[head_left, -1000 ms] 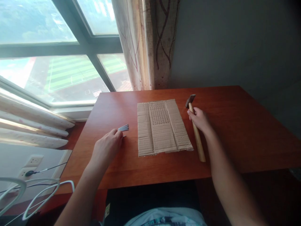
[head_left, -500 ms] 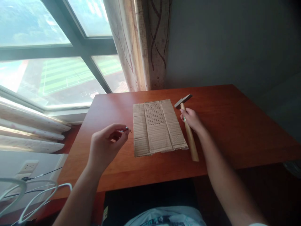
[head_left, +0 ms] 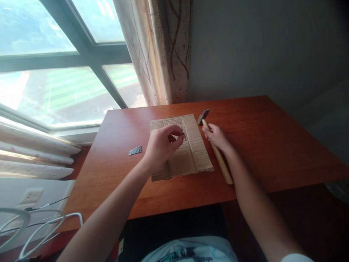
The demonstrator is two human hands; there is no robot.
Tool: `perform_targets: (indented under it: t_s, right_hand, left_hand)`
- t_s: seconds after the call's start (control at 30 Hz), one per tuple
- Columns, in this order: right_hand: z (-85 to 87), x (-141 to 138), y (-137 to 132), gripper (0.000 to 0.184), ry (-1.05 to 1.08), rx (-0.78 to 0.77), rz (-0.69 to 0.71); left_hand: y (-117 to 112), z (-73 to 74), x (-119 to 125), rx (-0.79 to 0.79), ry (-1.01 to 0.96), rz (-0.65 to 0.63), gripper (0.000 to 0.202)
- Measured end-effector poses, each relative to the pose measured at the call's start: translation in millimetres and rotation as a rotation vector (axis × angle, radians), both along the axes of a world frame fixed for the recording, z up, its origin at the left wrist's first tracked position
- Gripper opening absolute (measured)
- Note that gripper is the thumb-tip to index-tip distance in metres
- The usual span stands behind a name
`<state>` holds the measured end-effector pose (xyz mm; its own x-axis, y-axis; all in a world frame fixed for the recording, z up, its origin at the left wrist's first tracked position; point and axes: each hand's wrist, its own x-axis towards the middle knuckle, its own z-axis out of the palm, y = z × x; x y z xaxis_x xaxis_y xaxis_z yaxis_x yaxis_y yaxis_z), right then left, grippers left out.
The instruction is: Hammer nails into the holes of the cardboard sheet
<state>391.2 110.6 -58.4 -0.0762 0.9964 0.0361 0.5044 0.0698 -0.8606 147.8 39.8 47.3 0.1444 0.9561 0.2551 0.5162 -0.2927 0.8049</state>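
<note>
My left hand [head_left: 163, 145] is over the cardboard sheet [head_left: 182, 160], its thumb and fingertips pinched on a thin nail [head_left: 184, 136]. The nail's tip is close to the right edge of a dotted grid of small holes [head_left: 174, 123] in the sheet; I cannot tell if it touches. That hand covers part of the grid. Wrapped round the upper part of a wooden handle, my right hand [head_left: 216, 137] holds a hammer [head_left: 222, 167] just right of the cardboard. Its metal head points away from me.
Several loose nails [head_left: 135, 150] lie side by side left of the cardboard on the reddish-brown table [head_left: 261, 145]. A window [head_left: 73, 87] and a curtain [head_left: 160, 51] are behind it. White cables [head_left: 51, 218] loop at the lower left, near a wall socket [head_left: 31, 196].
My left hand has moved right with the nail, from beside the cardboard to over its grid of holes, uncovering the loose nails. The hammer head has tipped, while my right hand keeps its grip.
</note>
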Motion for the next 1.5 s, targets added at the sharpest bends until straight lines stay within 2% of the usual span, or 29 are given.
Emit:
perform_targets:
  t_s: [0.3, 0.77, 1.1, 1.33, 1.5]
  right_hand:
    - [0.0, -1, 0, 0.032, -0.016, 0.016, -0.004]
    - [2.5, 0, -1, 0.029, -0.024, 0.015, -0.003]
    - [8.2, 0, -4, 0.030, -0.033, -0.007, 0.010]
    - [9.7, 0, -9, 0.029, -0.044, -0.121, 0.001]
    - [15.7, 4, -17, 0.028, -0.173, -0.173, -0.040]
  left_hand:
    - [0, -4.0, 2, -0.008, 0.104, -0.023, 0.006]
    - [-1, -6.5, 2, -0.019, 0.113, -0.030, 0.004]
    - [-1, -5.0, 7, 0.078, 0.240, -0.049, 0.005]
    - [-1, -8.7, 8, 0.057, 0.185, -0.051, 0.006]
    - [0, -12.1, 8, 0.063, 0.165, -0.065, 0.008]
